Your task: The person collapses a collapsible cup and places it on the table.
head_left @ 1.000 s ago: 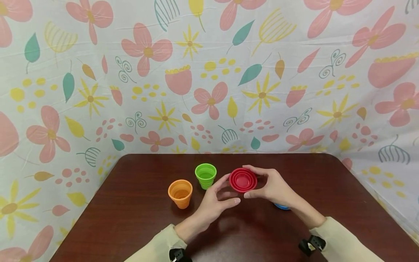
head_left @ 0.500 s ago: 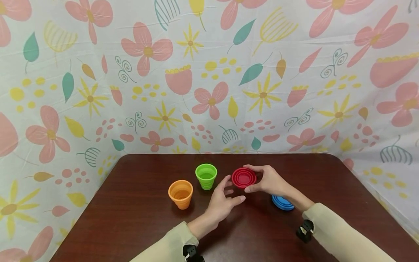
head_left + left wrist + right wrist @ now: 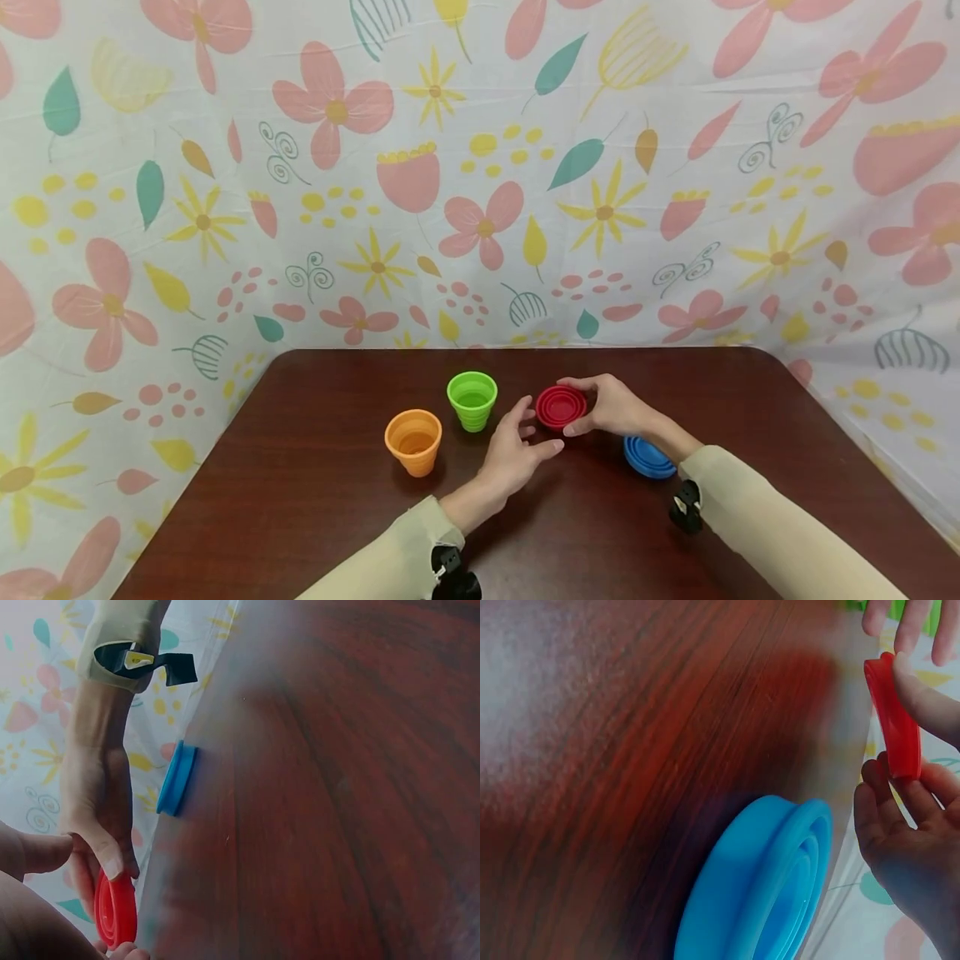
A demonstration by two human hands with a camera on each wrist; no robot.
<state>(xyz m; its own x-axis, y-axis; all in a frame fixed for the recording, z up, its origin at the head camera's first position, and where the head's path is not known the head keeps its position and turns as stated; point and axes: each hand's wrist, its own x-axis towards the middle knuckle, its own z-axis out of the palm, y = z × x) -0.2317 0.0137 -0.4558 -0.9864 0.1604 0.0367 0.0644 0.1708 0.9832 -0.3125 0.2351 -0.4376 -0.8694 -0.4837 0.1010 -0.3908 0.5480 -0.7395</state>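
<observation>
My right hand (image 3: 618,408) holds a red collapsible cup (image 3: 561,407), folded flat into rings, by its right edge. In the right wrist view the thumb and fingers pinch the red cup (image 3: 898,720) from opposite sides, above the tabletop. My left hand (image 3: 513,457) is just left of the red cup, palm toward it, with thumb and fingers spread and gripping nothing. The left wrist view shows the left thumb (image 3: 41,853) in front of the red cup (image 3: 116,911), with left fingertips at its lower edge.
A blue collapsible cup (image 3: 649,458), folded flat, lies on the dark wooden table (image 3: 300,500) below my right wrist. An orange cup (image 3: 414,446) and a green cup (image 3: 472,404) stand expanded to the left. Behind the table hangs a flower-patterned cloth (image 3: 480,167).
The right hand has drawn back slightly, and the red cup has shifted a little right. The left hand has moved slightly right too. More of the blue cup shows now than a second ago.
</observation>
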